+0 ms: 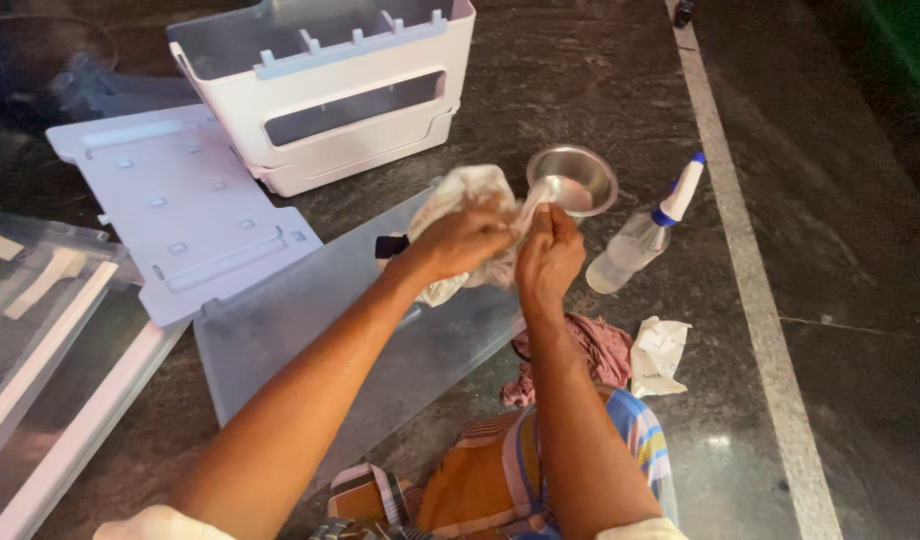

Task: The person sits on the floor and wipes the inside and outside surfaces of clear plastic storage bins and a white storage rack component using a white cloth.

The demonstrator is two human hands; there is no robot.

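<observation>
Both my hands grip a crumpled white cloth point(467, 190) in the middle of the view. My left hand point(460, 240) clutches the bulk of it. My right hand point(550, 252) pinches a twisted end that stretches toward a small steel bowl point(574, 178) on the dark floor just beyond. Under my hands lies a flat clear plastic panel point(310, 320). A clear spray bottle point(640, 235) with a blue and white nozzle lies on its side to the right of the bowl.
A white plastic drawer bin point(330, 90) stands at the back. A white flat tray point(180, 200) lies left of it, glass shelves point(40, 330) at far left. A reddish rag point(590, 350) and a white wrapper point(658, 355) lie near my knee. A pale floor stripe point(750, 290) runs at right.
</observation>
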